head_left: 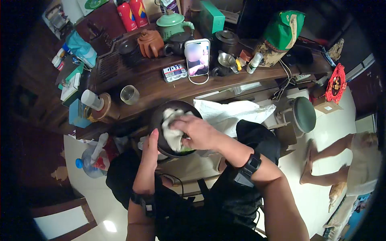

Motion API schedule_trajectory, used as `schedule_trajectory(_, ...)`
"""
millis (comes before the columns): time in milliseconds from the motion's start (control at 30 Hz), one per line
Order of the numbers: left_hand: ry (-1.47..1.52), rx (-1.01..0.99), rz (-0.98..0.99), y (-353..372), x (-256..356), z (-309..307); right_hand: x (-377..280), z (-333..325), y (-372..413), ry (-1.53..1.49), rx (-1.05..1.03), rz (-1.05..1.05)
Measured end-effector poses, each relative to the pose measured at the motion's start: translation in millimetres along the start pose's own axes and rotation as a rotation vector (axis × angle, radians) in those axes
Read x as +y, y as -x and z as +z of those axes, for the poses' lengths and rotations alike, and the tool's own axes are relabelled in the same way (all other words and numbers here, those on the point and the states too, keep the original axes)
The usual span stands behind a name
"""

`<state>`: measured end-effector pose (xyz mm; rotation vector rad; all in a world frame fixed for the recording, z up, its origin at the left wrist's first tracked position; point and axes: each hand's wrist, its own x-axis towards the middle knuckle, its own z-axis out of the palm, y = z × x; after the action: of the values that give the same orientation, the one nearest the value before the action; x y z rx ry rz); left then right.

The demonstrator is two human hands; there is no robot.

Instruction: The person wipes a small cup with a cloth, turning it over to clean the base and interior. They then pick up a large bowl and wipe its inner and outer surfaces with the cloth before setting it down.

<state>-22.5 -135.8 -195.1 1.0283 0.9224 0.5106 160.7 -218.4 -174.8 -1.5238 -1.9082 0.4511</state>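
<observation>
Dark table [155, 89] beyond, right fingers [180, 123] grip 1 white cloth [173, 138], long axis tableward, inside the bowl [161, 107] left fingers [154, 137] hold.

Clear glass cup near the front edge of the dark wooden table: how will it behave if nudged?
The clear glass cup looks thin-walled, so probably fragile and light. Its smooth surface would likely slide on the flat dark wooden table. Its round body might roll if tipped, with the front edge nearby.

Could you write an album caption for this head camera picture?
Right hand presses a crumpled white cloth inside a round dark pan while the left hand steadies its rim.
</observation>
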Motion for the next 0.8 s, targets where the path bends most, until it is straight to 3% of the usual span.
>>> schedule_trajectory(67,0.026,-0.033,-0.019,2,4,0,-6,8,-4,-0.230,-0.080,-0.149)
schedule_trajectory(133,0.100,-0.029,-0.020,7,5,6,-23,7,-7,-0.137,-0.022,-0.232)
schedule_trajectory(233,-0.190,-0.030,-0.050,15,10,6,-20,10,-7,0.104,0.123,-0.180)
schedule_trajectory(267,-0.308,-0.022,-0.046,17,10,6,-18,10,-7,0.198,0.183,-0.115)
schedule_trajectory(367,-0.113,0.075,0.168,-3,-32,0,-21,11,-11,0.552,0.242,0.063)
schedule_trajectory(467,-0.212,0.172,0.311,12,-11,15,-30,11,-15,0.592,-0.040,0.495)
schedule_trajectory(500,-0.298,0.187,0.349,12,-7,15,-32,14,-15,0.624,-0.025,0.468)
schedule_trajectory(600,-0.511,0.221,0.387,14,-5,13,-43,14,-9,0.405,-0.238,0.535)
schedule_trajectory(733,-0.521,0.245,0.307,12,-9,9,-35,22,-7,-0.118,-0.136,0.499)
schedule_trajectory(800,-0.517,0.265,0.346,9,-20,3,-29,27,-8,-0.558,-0.096,0.551)
